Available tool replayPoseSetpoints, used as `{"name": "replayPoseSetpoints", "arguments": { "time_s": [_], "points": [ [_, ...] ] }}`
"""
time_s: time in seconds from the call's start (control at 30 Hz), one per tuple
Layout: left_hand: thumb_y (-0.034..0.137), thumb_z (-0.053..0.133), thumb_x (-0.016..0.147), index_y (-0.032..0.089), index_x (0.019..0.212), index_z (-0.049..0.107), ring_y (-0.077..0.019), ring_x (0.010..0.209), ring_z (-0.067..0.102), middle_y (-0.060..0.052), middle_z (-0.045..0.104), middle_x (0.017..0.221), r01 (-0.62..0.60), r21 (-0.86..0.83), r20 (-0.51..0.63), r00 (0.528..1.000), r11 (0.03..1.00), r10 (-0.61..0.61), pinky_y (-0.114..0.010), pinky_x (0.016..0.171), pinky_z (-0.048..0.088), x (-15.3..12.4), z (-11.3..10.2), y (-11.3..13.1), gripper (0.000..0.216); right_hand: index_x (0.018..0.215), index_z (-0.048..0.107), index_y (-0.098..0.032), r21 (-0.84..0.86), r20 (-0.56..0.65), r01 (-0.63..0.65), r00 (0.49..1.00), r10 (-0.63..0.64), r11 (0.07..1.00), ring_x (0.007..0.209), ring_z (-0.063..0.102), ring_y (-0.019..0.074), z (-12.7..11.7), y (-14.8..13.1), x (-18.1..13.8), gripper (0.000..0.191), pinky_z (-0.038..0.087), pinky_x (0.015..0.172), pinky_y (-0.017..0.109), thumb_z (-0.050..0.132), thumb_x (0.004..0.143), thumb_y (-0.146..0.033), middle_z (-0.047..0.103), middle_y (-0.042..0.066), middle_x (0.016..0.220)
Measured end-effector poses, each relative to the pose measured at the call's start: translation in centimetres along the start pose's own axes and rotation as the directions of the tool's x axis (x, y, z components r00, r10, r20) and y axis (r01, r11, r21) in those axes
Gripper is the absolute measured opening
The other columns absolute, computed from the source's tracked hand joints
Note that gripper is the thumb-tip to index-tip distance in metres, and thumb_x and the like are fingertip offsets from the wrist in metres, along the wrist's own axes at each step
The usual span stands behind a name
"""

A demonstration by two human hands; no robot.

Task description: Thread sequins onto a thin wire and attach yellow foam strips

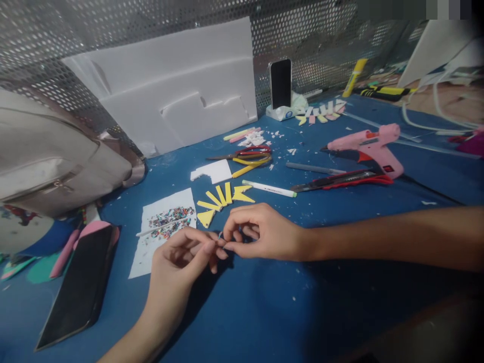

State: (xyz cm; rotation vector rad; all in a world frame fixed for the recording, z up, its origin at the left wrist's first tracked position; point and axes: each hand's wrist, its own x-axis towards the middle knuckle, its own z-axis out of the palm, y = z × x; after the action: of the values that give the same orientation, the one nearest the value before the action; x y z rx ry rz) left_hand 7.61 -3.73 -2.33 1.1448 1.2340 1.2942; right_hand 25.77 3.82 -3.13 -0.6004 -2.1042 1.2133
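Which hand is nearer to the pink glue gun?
The right hand. It lies below and to the left of the glue gun; the left hand sits farther left still, fingers meeting the right's over a tiny piece.

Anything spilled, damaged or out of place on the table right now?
White foam crumbs lie scattered beyond the scissors, and specks dot the blue table. The small white foam piece has a ragged, notched edge. Sequins stay on their paper.

A single head-worn camera looks forward and steeply down from close above the near edge of the blue surface, taking in both forearms reaching in from the near edge, and facing the perforated metal screen that stands along the far edge.
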Motion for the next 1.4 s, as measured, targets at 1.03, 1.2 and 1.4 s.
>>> {"name": "replayPoseSetpoints", "arguments": {
  "time_s": [1.03,1.2,1.4],
  "points": [
    [0.018,0.069,0.081,0.018,0.075,0.067,-0.0107,0.073,0.068,-0.002,0.072,0.088,-0.065,0.257,-0.028,0.997,0.964,0.075,-0.018,0.071,0.057,0.5,-0.7,0.4,0.006,0.088,0.061,-0.016,0.043,0.058,-0.044,0.997,0.042,0.998,0.061,0.048,0.006,-0.5,-0.2,0.4,0.003,0.038,0.058,0.019,0.06,0.086,-0.014,0.059,-0.003,0.077],
    [0.016,0.068,0.079,0.018,0.075,0.068,-0.0156,0.082,0.067,-0.004,0.071,0.087,-0.175,0.407,0.024,0.983,0.897,0.181,-0.024,0.077,0.056,0.4,-0.9,0.7,0.005,0.09,0.06,-0.016,0.057,0.063,-0.058,0.997,0.055,0.997,0.063,0.048,0.0068,-0.6,-0.4,0.4,0.004,0.038,0.057,0.019,0.058,0.087,-0.015,0.058,-0.002,0.079],
    [0.016,0.069,0.078,0.02,0.074,0.069,-0.0172,0.081,0.066,-0.004,0.071,0.084,-0.194,0.417,0.017,0.978,0.888,0.206,-0.027,0.077,0.056,0.2,-0.4,0.8,0.005,0.093,0.06,-0.016,0.055,0.075,-0.059,0.996,0.055,0.997,0.066,0.051,0.0077,-0.5,-0.2,0.4,0.006,0.039,0.057,0.018,0.058,0.087,-0.015,0.058,-0.002,0.079]
  ]
}}
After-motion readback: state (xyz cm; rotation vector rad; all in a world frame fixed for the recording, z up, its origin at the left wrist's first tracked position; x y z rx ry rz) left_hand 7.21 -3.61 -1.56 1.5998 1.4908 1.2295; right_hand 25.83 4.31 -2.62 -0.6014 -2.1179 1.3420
